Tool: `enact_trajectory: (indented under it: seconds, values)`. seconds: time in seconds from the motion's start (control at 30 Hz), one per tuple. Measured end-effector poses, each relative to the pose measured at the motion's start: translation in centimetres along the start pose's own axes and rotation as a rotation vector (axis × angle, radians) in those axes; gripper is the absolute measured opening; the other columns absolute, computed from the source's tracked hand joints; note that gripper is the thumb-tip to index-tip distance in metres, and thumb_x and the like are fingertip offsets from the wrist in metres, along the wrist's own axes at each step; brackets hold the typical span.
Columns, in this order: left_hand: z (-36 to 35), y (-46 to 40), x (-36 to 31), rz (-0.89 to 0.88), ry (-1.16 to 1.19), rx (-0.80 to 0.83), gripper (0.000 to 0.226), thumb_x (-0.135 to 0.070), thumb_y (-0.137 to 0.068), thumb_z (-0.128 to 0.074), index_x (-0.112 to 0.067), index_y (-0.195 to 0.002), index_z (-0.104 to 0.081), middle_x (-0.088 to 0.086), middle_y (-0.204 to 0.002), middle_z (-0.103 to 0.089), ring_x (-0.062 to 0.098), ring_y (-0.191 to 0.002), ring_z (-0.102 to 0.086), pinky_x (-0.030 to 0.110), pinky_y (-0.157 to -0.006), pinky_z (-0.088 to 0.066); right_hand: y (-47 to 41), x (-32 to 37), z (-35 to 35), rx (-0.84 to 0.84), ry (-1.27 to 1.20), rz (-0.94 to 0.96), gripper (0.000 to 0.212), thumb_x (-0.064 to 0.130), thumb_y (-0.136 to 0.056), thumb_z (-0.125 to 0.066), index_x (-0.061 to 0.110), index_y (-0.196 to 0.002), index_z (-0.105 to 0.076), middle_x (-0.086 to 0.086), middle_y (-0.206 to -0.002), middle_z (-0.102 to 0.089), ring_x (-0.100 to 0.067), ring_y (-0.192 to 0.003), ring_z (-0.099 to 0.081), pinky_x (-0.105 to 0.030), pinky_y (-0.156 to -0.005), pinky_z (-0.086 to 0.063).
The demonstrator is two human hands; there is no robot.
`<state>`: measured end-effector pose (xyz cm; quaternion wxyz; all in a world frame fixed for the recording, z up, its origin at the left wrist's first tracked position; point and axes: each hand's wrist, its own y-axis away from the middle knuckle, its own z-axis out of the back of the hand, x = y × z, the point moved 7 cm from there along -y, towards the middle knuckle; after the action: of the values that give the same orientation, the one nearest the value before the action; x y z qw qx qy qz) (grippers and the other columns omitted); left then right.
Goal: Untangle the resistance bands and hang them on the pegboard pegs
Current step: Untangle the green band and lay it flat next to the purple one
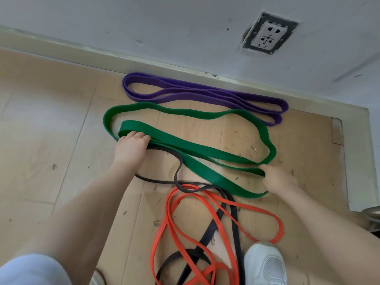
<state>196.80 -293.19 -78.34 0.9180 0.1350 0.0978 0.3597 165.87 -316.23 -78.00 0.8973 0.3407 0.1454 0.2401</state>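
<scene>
A wide green band (185, 144) lies in long loops on the wooden floor. My left hand (130, 146) grips its left fold, fingers curled over the band. My right hand (277, 179) pinches the green band at its right fold. A purple band (205, 93) lies folded flat along the skirting, apart from the others. Near my feet an orange band (205, 204) and a black band (209, 231) lie tangled together. One black loop runs up under the green band beside my left hand. No pegboard is in view.
A white wall with a socket (267, 36) rises behind the bands. My white shoe (265, 264) stands on the floor at the lower right, touching the orange band. A wall corner juts in at the right (357, 161).
</scene>
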Motion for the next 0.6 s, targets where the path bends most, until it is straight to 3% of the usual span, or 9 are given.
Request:
enact_trajectory:
  seconds: [0.07, 0.13, 0.2, 0.33, 0.5, 0.6]
  values:
    - [0.1, 0.6, -0.5, 0.059, 0.068, -0.02, 0.05, -0.008, -0.091, -0.052, -0.013, -0.139, -0.04, 0.008, -0.142, -0.044, 0.027, -0.133, -0.037, 0.039, -0.106, -0.037, -0.1, -0.4, -0.9, 0.023, -0.179, -0.01, 0.047, 0.006, -0.094, -0.037, 0.014, -0.139, -0.04, -0.01, -0.129, -0.056, -0.025, -0.106, -0.056, -0.033, -0.084, -0.049]
    - [0.0, 1.4, -1.0, 0.083, 0.122, -0.058, 0.054, -0.004, -0.091, -0.05, -0.011, -0.142, -0.033, 0.009, -0.148, -0.036, 0.027, -0.138, -0.031, 0.038, -0.108, -0.034, 0.0, -0.8, -1.0, -0.043, -0.23, -0.044, 0.039, 0.006, -0.093, -0.04, 0.01, -0.131, -0.045, -0.01, -0.112, -0.061, -0.022, -0.089, -0.057, -0.032, -0.073, -0.049]
    - [-0.2, 2.1, -1.4, 0.081, 0.148, -0.071, 0.056, 0.0, -0.09, -0.048, -0.011, -0.142, -0.032, 0.009, -0.149, -0.033, 0.027, -0.137, -0.031, 0.037, -0.105, -0.037, 0.4, -0.4, -0.5, -0.151, -0.129, -0.055, 0.032, 0.008, -0.094, -0.039, 0.009, -0.125, -0.045, -0.007, -0.1, -0.061, -0.021, -0.083, -0.057, -0.032, -0.065, -0.048]
    - [-0.5, 2.4, -1.1, 0.073, 0.183, -0.071, 0.047, 0.0, -0.09, -0.047, -0.012, -0.135, -0.042, 0.008, -0.138, -0.044, 0.026, -0.125, -0.042, 0.034, -0.094, -0.043, 1.0, 3.1, 0.6, -0.314, 0.178, 0.067, 0.036, 0.027, -0.099, -0.036, 0.015, -0.132, -0.044, -0.007, -0.12, -0.059, -0.026, -0.11, -0.053, -0.037, -0.089, -0.042]
    - [0.0, 2.0, 0.1, 0.152, 0.375, -0.162, 0.037, -0.01, -0.097, -0.043, -0.007, -0.134, -0.046, 0.01, -0.139, -0.046, 0.027, -0.124, -0.045, 0.036, -0.098, -0.042, -0.3, 4.7, 0.3, -0.25, -0.368, 0.149, 0.031, 0.017, -0.099, -0.04, 0.011, -0.126, -0.054, -0.01, -0.117, -0.061, -0.027, -0.102, -0.057, -0.033, -0.081, -0.045]
    - [0.7, 1.5, 0.9, 0.154, 0.347, -0.229, 0.045, -0.003, -0.093, -0.048, -0.007, -0.137, -0.04, 0.011, -0.147, -0.035, 0.027, -0.133, -0.034, 0.038, -0.108, -0.034, -0.5, 4.4, 0.5, -0.159, -0.588, 0.135, 0.028, 0.016, -0.099, -0.04, 0.014, -0.121, -0.056, -0.005, -0.113, -0.06, -0.022, -0.102, -0.055, -0.03, -0.079, -0.041]
